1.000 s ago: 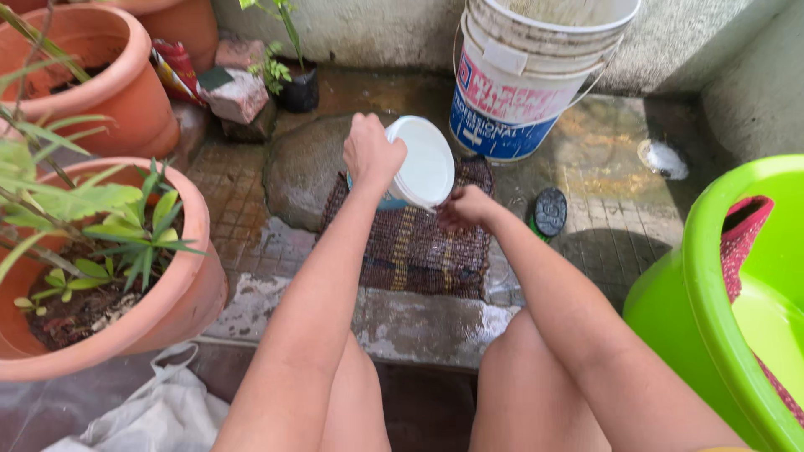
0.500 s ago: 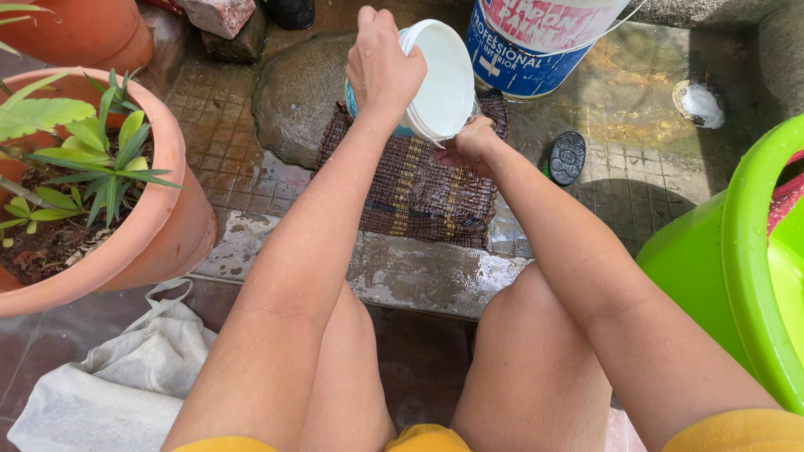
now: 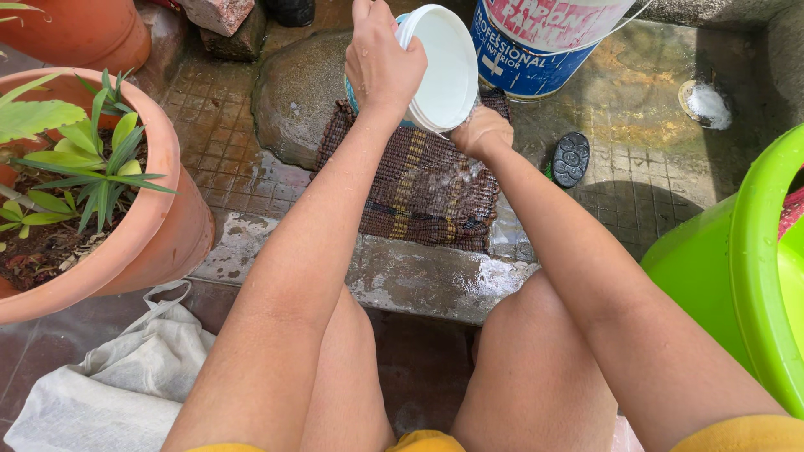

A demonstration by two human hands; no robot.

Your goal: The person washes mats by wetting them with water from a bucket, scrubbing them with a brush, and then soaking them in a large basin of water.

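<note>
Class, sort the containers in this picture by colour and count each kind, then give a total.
Terracotta clay plant pots: 2
White plastic containers: 2, the small round tub tipped in the left hand, and the big paint bucket
Lime-green plastic tubs: 1
Total: 5

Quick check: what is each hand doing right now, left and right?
Left hand: closed around the small white tub, tipped over the woven mat.
Right hand: under the tub's rim, wet with water; grip cannot be told.
</note>
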